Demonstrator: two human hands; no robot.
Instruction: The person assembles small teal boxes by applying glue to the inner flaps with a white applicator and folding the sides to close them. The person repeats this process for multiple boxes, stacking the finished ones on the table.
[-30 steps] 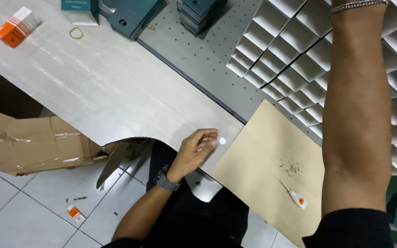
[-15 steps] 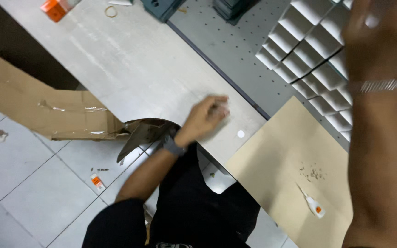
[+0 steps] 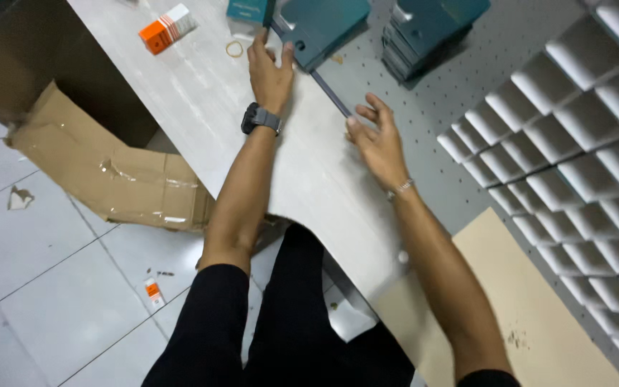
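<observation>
My left hand (image 3: 270, 68), with a dark watch on its wrist, lies flat on the pale board (image 3: 202, 107) at its far end. The fingers are spread and the fingertips touch the near edge of a flat teal box (image 3: 324, 25) and a smaller teal box (image 3: 248, 11). My right hand (image 3: 375, 140) rests with fingers apart on the board's right edge, its tips on a dark strip (image 3: 331, 93) that runs between the board and the grey perforated table (image 3: 424, 115). Neither hand grips anything.
A small orange and white box (image 3: 168, 27) and a rubber band (image 3: 234, 49) lie left of my left hand. A stack of teal boxes (image 3: 431, 29) stands behind. White cardboard grid cells (image 3: 574, 122) fill the right. A brown sheet (image 3: 531, 322) lies near right; flattened cardboard (image 3: 109, 172) on the floor.
My left hand went from the board's near edge up to the teal boxes at the far end. My right arm came down from the right onto the board's edge.
</observation>
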